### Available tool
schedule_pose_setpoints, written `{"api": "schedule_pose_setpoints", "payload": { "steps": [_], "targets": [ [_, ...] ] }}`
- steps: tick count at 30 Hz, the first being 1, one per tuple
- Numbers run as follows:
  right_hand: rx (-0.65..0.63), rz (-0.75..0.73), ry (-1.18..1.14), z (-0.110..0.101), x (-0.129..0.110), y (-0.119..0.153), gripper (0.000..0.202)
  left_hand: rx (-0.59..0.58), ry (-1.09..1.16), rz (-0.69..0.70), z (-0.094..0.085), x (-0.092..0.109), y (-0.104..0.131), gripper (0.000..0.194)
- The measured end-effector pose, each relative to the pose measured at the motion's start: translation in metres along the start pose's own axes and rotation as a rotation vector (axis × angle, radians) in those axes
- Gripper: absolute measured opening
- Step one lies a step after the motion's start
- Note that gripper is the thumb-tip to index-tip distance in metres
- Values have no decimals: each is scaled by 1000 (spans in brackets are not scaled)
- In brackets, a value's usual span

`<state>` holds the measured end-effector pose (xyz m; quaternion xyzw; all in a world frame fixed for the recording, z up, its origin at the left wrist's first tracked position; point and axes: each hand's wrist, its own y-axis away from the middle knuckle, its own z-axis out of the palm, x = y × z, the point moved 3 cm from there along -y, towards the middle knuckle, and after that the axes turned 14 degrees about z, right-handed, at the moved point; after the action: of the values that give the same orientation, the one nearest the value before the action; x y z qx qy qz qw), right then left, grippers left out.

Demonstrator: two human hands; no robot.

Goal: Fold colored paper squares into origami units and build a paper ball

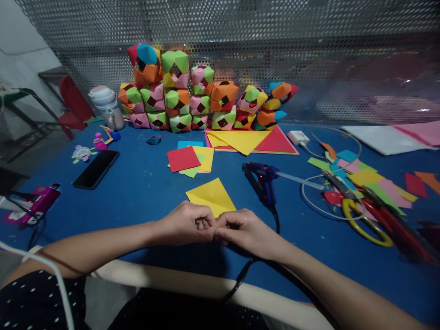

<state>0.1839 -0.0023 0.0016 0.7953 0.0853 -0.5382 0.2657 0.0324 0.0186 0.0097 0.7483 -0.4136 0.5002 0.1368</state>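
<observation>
A square of yellow paper (212,196) is pinched at its near corner between my two hands, just above the blue table. My left hand (190,222) comes in from the left with its fingers curled in. Meeting it fingertip to fingertip, my right hand (244,229) has thumb and forefinger pressed together at the same corner. The fingers hide that corner. Beyond the sheet lies a small pile of paper squares with a red square (184,159) on top. To the right rests a blue glue gun (263,181) with a clear glue stick in it.
Folded paper modules (178,101) stand stacked along the perforated metal panel (240,41). A phone (96,169) and a purple power strip (32,206) lie left. Yellow-handled scissors (366,229), pliers (395,224), a white cable and paper scraps (388,190) crowd the right. A black cord passes under my right arm.
</observation>
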Motion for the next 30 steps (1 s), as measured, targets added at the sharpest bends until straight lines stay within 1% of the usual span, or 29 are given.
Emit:
{"api": "schedule_pose_setpoints", "payload": {
  "steps": [3,5,8,11,13,15,16,18,20,22,24,26,28,30],
  "targets": [
    [-48,47,-135,-4,1,-3,16,54,278,-152,1,-2,-2,12],
    [-82,65,-264,-6,2,-4,19,110,432,-204,2,-1,-3,18],
    [-127,53,-391,-6,5,-6,20,162,559,-202,3,-1,-3,20],
    [-148,45,-462,-5,8,-8,17,192,633,-159,3,-3,-1,16],
    [-150,30,-505,-7,8,-7,11,189,645,-127,1,-3,1,11],
    [-140,-26,-588,-11,6,-4,5,128,600,-75,-1,1,3,14],
    [-131,-63,-643,-14,4,-3,8,67,551,-30,-2,4,4,18],
    [-113,-121,-745,-20,1,1,14,-96,428,74,0,12,5,20],
    [-108,-124,-794,-23,-1,4,19,-260,323,143,4,17,7,19],
    [-115,-99,-809,-22,-1,5,21,-362,262,161,11,18,9,20],
    [-128,-77,-805,-20,0,6,22,-398,225,173,18,15,10,23],
    [-140,-85,-758,-20,-1,7,25,-399,179,189,24,12,11,24],
    [-124,-144,-649,-25,-2,11,27,-403,139,201,29,11,11,20],
    [-100,-236,-538,-35,-5,19,22,-414,144,223,33,14,11,14]
  ]
}}
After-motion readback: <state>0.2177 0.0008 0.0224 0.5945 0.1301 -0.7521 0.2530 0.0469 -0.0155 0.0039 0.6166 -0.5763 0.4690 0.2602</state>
